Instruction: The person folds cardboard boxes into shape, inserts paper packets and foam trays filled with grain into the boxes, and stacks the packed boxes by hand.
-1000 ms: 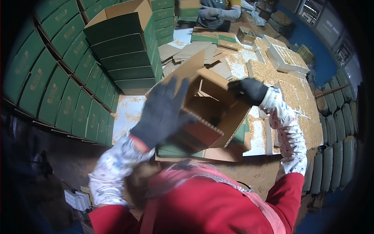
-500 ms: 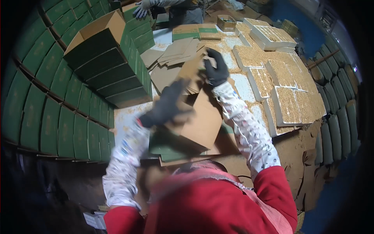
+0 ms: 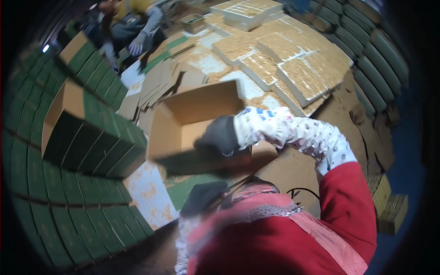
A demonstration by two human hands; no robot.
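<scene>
An open cardboard box (image 3: 197, 103) with a brown interior sits tilted on flat green and brown cardboard (image 3: 183, 188). My right hand (image 3: 217, 135), in a dark glove, is curled over the box's near rim, blurred by motion. Lower down, near the front edge of the work surface, my left hand (image 3: 201, 197), also dark-gloved, lies below the box beside that flat cardboard; its fingers are smeared and partly in shadow. Loose brown cardboard sheets (image 3: 156, 87) lie just behind the box.
Green box stacks (image 3: 87, 137) line the left. At back right are white trays (image 3: 302, 78) of tan granules, with grey sacks (image 3: 366, 59) beyond and yellowish blocks (image 3: 392, 206) lower right. A co-worker (image 3: 135, 25) works at the back left, near a small carton (image 3: 195, 23).
The box has turned, now showing its inside. My right hand has come down toward me onto it; my left hand has dropped lower. The view has swung, bringing the co-worker into the upper left.
</scene>
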